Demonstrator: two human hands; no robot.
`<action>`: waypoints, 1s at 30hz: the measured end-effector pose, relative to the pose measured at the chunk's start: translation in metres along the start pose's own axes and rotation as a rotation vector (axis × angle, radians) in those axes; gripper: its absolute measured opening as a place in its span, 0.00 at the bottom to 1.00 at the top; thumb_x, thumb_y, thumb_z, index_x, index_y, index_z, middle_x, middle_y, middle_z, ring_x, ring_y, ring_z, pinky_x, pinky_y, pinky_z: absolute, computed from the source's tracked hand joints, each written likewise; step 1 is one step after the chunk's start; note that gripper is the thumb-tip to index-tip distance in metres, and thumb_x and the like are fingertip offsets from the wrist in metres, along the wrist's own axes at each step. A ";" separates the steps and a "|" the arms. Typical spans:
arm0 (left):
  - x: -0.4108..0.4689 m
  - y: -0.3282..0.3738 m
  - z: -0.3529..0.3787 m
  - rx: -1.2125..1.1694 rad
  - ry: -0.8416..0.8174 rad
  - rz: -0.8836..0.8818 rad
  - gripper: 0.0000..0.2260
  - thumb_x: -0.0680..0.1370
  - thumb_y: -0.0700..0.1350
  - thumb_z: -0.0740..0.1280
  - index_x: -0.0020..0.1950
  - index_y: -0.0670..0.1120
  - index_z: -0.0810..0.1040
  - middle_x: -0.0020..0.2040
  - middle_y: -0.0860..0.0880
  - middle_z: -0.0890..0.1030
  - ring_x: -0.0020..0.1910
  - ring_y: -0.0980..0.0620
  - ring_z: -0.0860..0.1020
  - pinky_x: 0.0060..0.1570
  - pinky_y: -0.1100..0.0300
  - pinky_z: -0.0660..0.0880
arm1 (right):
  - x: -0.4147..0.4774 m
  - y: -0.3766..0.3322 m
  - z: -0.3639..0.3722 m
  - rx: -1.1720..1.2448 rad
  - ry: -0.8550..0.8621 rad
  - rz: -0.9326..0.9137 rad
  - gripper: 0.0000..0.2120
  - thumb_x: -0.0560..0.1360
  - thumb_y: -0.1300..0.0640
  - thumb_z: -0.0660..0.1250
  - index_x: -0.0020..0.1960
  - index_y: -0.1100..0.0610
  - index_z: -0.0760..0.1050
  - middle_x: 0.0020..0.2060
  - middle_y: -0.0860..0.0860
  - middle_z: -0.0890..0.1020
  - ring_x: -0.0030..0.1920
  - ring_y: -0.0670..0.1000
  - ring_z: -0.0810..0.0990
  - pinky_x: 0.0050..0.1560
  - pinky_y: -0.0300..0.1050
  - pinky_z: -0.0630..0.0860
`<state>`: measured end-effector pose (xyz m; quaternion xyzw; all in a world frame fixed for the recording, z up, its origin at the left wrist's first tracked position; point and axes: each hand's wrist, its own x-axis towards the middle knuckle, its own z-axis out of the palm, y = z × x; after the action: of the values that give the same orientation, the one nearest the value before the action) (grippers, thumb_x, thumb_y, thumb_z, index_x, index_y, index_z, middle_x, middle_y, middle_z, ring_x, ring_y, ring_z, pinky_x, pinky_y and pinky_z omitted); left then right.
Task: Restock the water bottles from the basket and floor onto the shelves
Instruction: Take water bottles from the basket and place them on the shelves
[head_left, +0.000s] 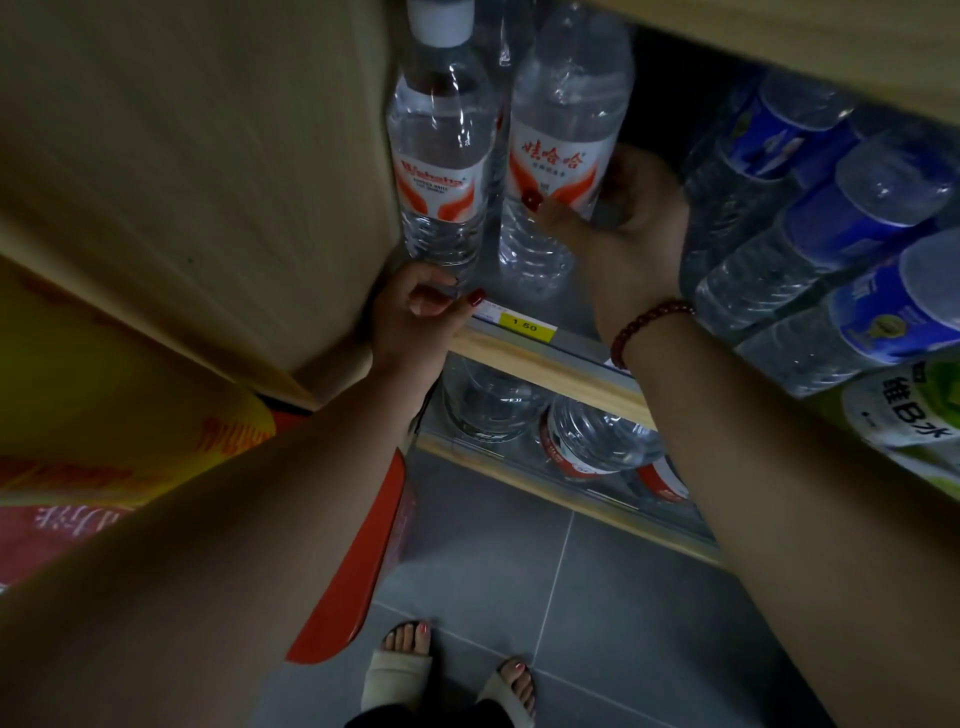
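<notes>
Two clear water bottles with red and white labels stand upright at the left end of a wooden shelf (550, 369). My left hand (421, 317) grips the base of the left bottle (441, 156), which has a white cap and stands against the side panel. My right hand (623, 228) wraps around the lower part of the right bottle (561, 135), thumb on its label. More clear bottles stand behind these two. On the shelf below are large clear water bottles (592, 436) with red labels.
Blue-labelled water bottles (841, 218) fill the shelf to the right, with a green-labelled bottle (909, 410) below them. A yellow price tag (524, 326) sits on the shelf edge. A wooden side panel (208, 171) rises at left. A red basket rim (353, 561) and grey tiled floor (571, 597) lie below.
</notes>
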<state>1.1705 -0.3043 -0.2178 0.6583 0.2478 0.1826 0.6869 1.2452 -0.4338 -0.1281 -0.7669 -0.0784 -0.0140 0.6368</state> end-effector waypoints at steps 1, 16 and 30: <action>0.000 0.000 0.000 -0.013 -0.001 -0.005 0.15 0.71 0.31 0.73 0.41 0.49 0.73 0.39 0.51 0.77 0.35 0.64 0.75 0.36 0.72 0.71 | -0.001 0.004 0.001 -0.011 -0.004 0.009 0.25 0.63 0.62 0.78 0.58 0.63 0.75 0.52 0.53 0.81 0.52 0.45 0.80 0.48 0.34 0.78; 0.000 -0.001 -0.001 -0.068 -0.018 -0.022 0.15 0.70 0.31 0.73 0.40 0.49 0.73 0.37 0.50 0.77 0.37 0.58 0.75 0.37 0.70 0.71 | -0.024 0.044 0.006 -0.146 0.005 0.141 0.28 0.63 0.53 0.79 0.59 0.52 0.72 0.53 0.45 0.80 0.54 0.43 0.78 0.55 0.45 0.79; 0.004 -0.004 0.000 -0.108 -0.015 -0.041 0.15 0.70 0.29 0.72 0.39 0.47 0.72 0.38 0.49 0.77 0.40 0.56 0.75 0.39 0.68 0.73 | -0.022 0.044 0.018 -0.161 0.016 0.096 0.21 0.65 0.56 0.78 0.51 0.53 0.71 0.48 0.46 0.81 0.50 0.44 0.80 0.49 0.38 0.79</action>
<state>1.1732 -0.3024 -0.2222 0.6163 0.2458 0.1766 0.7270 1.2277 -0.4261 -0.1768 -0.8185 -0.0351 0.0043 0.5735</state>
